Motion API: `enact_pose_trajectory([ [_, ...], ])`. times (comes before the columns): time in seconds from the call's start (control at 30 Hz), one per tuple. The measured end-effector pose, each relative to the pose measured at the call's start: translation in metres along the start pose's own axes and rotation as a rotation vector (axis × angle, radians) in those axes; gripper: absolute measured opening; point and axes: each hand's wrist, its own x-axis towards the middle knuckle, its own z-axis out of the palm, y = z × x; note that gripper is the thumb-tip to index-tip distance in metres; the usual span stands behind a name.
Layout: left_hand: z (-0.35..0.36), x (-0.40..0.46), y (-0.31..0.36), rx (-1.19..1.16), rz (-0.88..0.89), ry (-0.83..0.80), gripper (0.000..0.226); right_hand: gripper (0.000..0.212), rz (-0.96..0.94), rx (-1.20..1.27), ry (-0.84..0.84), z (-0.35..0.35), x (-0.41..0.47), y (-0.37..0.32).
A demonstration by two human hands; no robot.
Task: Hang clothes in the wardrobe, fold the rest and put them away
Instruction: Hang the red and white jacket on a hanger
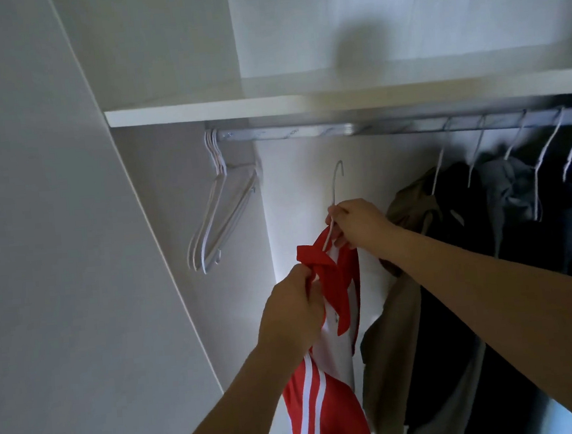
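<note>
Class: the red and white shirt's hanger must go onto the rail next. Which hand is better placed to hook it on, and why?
The right hand. It already grips the hanger just below its hook, under a bare part of the rail. The left hand is lower, holding the red and white shirt.

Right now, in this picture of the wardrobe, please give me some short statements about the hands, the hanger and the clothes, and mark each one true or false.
1. The right hand grips the neck of the white hanger. True.
2. The hook of that hanger already sits on the rail. False: the hook is below the rail and touches nothing.
3. The left hand holds the red and white shirt at the collar. True.
4. The empty hangers hang at the right end of the rail. False: they hang at the left end.
5. Dark clothes hang to the right of the shirt. True.
</note>
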Motion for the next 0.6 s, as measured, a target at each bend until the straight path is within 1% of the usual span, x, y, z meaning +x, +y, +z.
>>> enact_pose_trajectory([
  [0.1, 0.023, 0.027, -0.005, -0.008, 0.021, 0.035, 0.023, 0.033, -0.031, -0.034, 0.076, -0.003, 0.025, 0.015],
  [0.2, 0.046, 0.058, 0.003, -0.049, 0.049, 0.069, 0.024, 0.035, -0.024, 0.068, 0.179, -0.015, 0.053, 0.026],
  [0.33, 0.076, 0.100, 0.024, -0.123, 0.104, 0.128, 0.024, 0.035, -0.068, 0.095, 0.276, -0.042, 0.081, 0.035],
  [0.5, 0.106, 0.129, 0.048, -0.220, 0.156, 0.217, 0.023, 0.036, -0.163, -0.066, 0.325, -0.073, 0.104, 0.039],
  [0.6, 0.123, 0.139, 0.066, -0.280, 0.204, 0.257, 0.022, 0.039, -0.187, -0.150, 0.403, -0.091, 0.116, 0.048],
])
